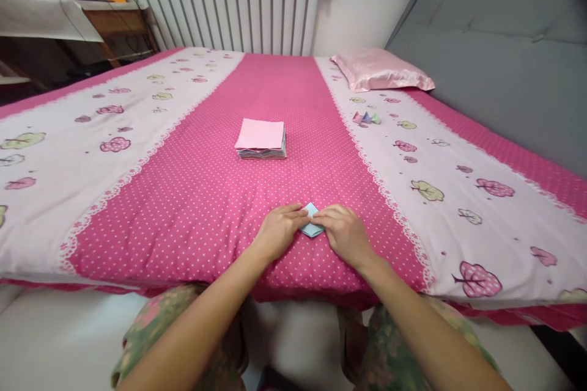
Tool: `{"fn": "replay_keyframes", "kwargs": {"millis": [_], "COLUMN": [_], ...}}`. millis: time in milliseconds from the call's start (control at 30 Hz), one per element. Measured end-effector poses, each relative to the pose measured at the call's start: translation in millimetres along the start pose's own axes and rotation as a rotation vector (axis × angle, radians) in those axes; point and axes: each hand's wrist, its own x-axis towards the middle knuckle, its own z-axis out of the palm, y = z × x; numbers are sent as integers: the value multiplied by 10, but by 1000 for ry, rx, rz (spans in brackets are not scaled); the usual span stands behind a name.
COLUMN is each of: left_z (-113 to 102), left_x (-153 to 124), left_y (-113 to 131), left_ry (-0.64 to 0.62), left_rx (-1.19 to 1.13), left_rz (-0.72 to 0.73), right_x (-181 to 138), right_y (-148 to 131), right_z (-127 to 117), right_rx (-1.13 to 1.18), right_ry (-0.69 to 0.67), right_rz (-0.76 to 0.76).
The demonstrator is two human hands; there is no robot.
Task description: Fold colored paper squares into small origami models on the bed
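Note:
A small light-blue sheet of origami paper, folded into a diamond, lies on the pink dotted bedspread near the bed's front edge. My left hand holds its left side, fingers together over the upper-left part. From the other side my right hand grips it, with the fingertips pressing on its middle and right. The fingers of both hands nearly meet over the paper and cover part of it. Beyond them sits a stack of square paper with a pink sheet on top.
Several small folded paper pieces, pink, purple and green, rest on the white printed strip at the right. A pink pillow lies near the grey headboard. A white radiator lines the back wall; a desk stands far left.

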Motion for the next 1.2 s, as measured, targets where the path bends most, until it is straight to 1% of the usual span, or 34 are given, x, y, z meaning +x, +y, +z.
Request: {"fn": "replay_keyframes", "kwargs": {"millis": [300, 433, 600, 667, 767, 833, 967, 1067, 1200], "left_z": [-122, -174, -244, -256, -255, -249, -246, -240, -229], "left_x": [-28, -57, -64, -65, -75, -86, -104, -113, -122], "left_y": [-59, -103, -88, -76, -72, -78, -87, -91, -91], "left_ry": [-38, -49, -87, -91, -65, -33, 2, 6, 51], "left_rx": [76, 82, 78, 65, 21, -29, -112, -152, -251], "left_rz": [57, 36, -18, -34, -45, -58, -123, -155, -168], "right_x": [-9, -33, -49, -50, -50, -48, -41, -29, 0], "right_y": [83, 104, 121, 120, 107, 98, 105, 132, 134], "right_z": [-125, -188, -241, -257, -274, -272, -206, -117, -38], "right_rx": [-129, -169, -203, -198, -156, -100, -20, 7, 82], "right_ry": [-19, -38, -34, -21, 26, 38, 22, 38, 99], "right_rz": [-1, 43, 82, 84, 104, 55, -136, -154, -115]}}
